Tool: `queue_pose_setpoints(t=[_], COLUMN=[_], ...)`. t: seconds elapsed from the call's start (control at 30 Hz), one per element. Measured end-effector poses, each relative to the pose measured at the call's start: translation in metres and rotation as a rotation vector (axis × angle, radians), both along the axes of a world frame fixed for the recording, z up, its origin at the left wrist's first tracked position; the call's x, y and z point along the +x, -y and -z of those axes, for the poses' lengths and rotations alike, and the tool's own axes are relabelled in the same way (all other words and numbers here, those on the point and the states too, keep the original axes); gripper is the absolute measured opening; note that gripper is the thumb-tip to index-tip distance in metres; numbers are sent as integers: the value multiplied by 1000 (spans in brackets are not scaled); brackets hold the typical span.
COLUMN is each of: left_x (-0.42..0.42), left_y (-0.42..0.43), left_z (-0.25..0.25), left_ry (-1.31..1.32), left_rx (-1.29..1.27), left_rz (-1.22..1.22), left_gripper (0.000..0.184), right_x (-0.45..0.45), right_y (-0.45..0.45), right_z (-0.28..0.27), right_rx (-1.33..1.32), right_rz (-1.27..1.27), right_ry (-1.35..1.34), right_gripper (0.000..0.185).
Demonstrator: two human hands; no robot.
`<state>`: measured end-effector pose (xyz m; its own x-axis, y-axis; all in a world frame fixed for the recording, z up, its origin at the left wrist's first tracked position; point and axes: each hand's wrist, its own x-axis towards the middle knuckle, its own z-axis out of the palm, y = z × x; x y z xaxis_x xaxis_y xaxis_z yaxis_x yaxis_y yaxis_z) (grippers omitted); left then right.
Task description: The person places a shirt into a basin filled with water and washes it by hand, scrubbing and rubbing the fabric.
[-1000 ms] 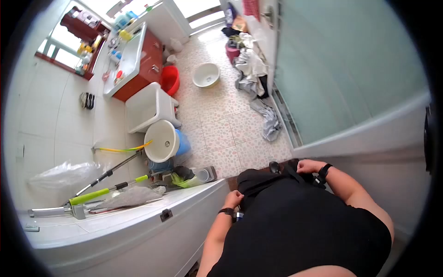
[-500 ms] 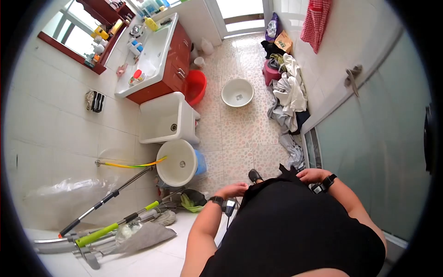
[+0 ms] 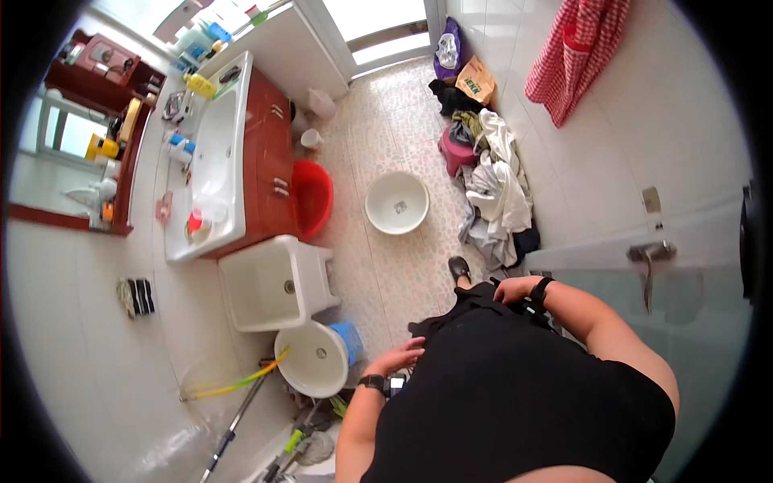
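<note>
My left hand [image 3: 400, 354] hangs beside the black garment [image 3: 515, 386] with its fingers stretched out and apart, holding nothing. On the other side, my right hand [image 3: 516, 290] is against the front of that garment, its fingers curled down; whether cloth is pinched in them is hidden. Both wrists wear black straps with small devices. Ahead on the tiled floor stands a round white basin [image 3: 397, 191] with only a small label in its bottom. A heap of white and grey clothes [image 3: 498, 197] lies right of it along the wall.
Along the left stand a red vanity cabinet [image 3: 270, 153], a red basin [image 3: 312, 200], a white square sink [image 3: 256, 282] and a round white tub [image 3: 302, 362]. Mop handles [image 3: 233, 431] lean below. A door with a metal handle [image 3: 651, 253] is at right. A checkered cloth [image 3: 576, 56] hangs above.
I have moved forward and the view has turned; the white basin and the clothes are closer. My left hand has its fingers more spread. One dark shoe has stepped ahead.
</note>
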<state>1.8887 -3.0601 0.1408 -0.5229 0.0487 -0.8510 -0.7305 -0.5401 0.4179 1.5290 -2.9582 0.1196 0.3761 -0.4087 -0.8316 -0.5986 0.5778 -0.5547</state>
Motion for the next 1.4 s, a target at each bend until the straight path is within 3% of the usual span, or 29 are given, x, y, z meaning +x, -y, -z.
queue_pose_setpoints(t=[0.03,0.1,0.17,0.23,0.3,0.4,0.43,0.53,0.6,0.63,0.7,0.83,1.03,1.17,1.3,1.37,1.4], left_x=[4,-7,-19,-35,-47,-52,-62,-70,-68,-65,-77,-73,-81,-100,-146,-191,-216], left_y=[7,30,57,82,109,154,174,239,266,274,301,323,337,351,370,385,390], left_z=[32,33,25,19,16,52,39,46,61,82,39,76,73,63,68,48,47], left_ry=[-107,-41,-27,-17,-94,-169,-208,-142,-167,-209,-189,-301,-232,-146,-61,-29,-36], left_rx=[6,25,21,3,-2,-139,-150,15,-17,-28,0,54,106,142,179,21,100], left_rz=[-34,-118,-116,-128,-127,-32,-86,-51,21,-12,-22,-89,-374,-545,-690,-744,-797], left_gripper=[52,52,52,52,53,52,52,53,53,53,52,49,43,42,38,38,38], right_x=[-12,-25,-37,-44,-57,-69,-66,-80,-87,-94,-100,-111,-122,-131,-163,-187,-202], right_y=[26,56,84,121,139,182,207,250,266,278,318,368,451,520,600,636,653], right_z=[1,10,3,-7,44,55,14,2,16,18,-27,-26,3,23,57,81,87], right_rx=[2,6,19,-67,-70,-12,125,143,-254,-323,-357,-412,-447,-304,-160,-91,-133], right_rz=[8,-231,-214,-349,-280,-186,-37,-13,-59,-51,-91,31,-201,-436,-598,-715,-798], right_ry=[1,-17,-39,-61,-61,-57,-5,27,-153,-234,-302,-168,-176,-64,-40,-47,-82], right_gripper=[32,26,25,28,32,33,35,35,34,36,38,36,31,30,28,30,31])
